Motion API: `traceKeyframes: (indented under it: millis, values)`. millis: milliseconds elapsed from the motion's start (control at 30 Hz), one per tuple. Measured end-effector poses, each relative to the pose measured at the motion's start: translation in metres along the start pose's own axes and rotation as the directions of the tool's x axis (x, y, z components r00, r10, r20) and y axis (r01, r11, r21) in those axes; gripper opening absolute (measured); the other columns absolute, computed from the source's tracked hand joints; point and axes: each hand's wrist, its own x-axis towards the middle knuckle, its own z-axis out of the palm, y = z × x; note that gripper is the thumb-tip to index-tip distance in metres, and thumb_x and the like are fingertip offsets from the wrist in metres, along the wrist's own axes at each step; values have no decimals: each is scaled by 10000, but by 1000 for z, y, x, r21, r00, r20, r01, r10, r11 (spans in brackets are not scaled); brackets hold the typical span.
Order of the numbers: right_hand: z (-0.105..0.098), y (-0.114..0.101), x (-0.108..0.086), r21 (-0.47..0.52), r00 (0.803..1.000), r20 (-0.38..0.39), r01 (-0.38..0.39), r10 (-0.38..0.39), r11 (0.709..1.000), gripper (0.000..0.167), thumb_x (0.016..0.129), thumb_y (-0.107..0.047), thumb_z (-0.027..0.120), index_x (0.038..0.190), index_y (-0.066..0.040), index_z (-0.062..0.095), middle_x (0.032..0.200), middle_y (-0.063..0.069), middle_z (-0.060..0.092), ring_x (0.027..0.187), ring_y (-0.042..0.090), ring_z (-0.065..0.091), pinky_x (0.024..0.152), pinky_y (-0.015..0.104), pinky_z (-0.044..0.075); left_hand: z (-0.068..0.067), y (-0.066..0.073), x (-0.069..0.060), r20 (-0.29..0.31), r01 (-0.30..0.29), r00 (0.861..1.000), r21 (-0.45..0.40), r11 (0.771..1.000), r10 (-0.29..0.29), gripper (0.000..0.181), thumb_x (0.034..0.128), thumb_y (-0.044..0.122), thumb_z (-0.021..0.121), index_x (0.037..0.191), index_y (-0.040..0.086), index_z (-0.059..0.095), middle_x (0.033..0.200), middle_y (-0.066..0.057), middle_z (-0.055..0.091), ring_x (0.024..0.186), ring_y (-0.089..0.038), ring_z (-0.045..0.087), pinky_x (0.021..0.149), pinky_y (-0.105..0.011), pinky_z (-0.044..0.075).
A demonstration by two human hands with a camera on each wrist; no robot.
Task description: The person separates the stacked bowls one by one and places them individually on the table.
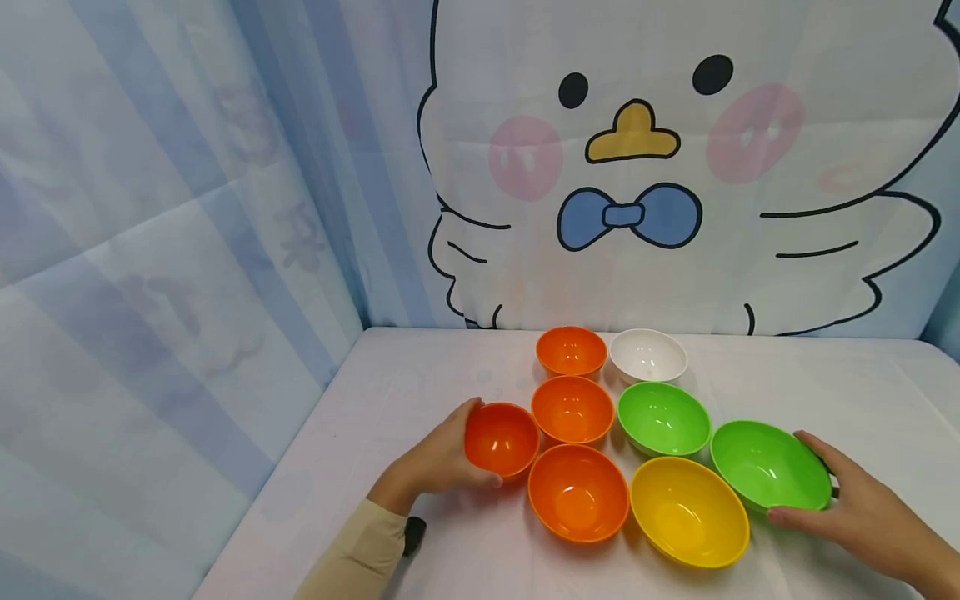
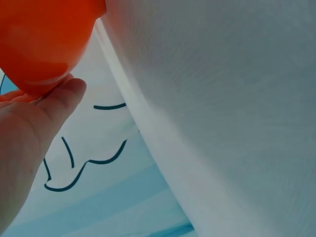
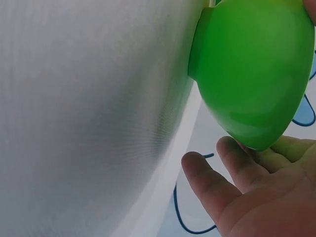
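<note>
My left hand [image 1: 447, 452] cups the left side of a small orange bowl [image 1: 501, 442], thumb at the front and fingers behind. In the left wrist view the fingers touch the outer wall of this orange bowl [image 2: 47, 44]. On the other side, my right hand [image 1: 862, 508] spans the right side of a green bowl [image 1: 772, 467], with its thumb near the front rim. The right wrist view shows fingertips against the wall of the green bowl [image 3: 252, 69], while one finger stands off it. Both bowls are upright on the table.
Between the hands stand several upright bowls: an orange column [image 1: 577, 496], a yellow bowl [image 1: 690, 512], another green bowl [image 1: 663, 419] and a white bowl [image 1: 648, 354] at the back. They stand close together on the white-covered table [image 1: 420, 367]. A printed curtain [image 1: 637, 283] hangs behind.
</note>
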Motion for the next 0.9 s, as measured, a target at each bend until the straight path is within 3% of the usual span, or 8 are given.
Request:
traceKeyframes:
  millis: [200, 433, 900]
  values:
    - [0, 0, 1, 8, 1000, 15, -14, 14, 1000, 1158, 868, -517, 735, 1475, 210, 68, 1421, 477, 208, 1154, 600, 392, 869, 718, 427, 0, 1, 0, 7, 10, 1000, 6, 1000, -10, 1109, 715, 327, 871, 1535, -57, 231, 1472, -162, 435, 1262, -326, 471, 999, -531, 474]
    - [0, 2, -2, 16, 999, -12, 33, -33, 999, 1125, 875, -475, 743, 1490, 190, 76, 1434, 464, 223, 1167, 590, 385, 872, 735, 403, -1, 2, 0, 17, 1, 1000, 11, 1000, -1, 1109, 720, 331, 868, 1537, -59, 227, 1482, -164, 429, 1270, -326, 468, 1011, -530, 464]
    - [2, 3, 0, -14, 1000, 10, 1, -1, 1000, 1143, 872, -517, 727, 1493, 179, 68, 1400, 477, 230, 1109, 608, 425, 833, 724, 436, -1, 1, 2, 29, 0, 1000, 18, 1000, -1, 1107, 725, 339, 864, 1543, -48, 226, 1482, -162, 427, 1283, -324, 459, 1017, -533, 458]
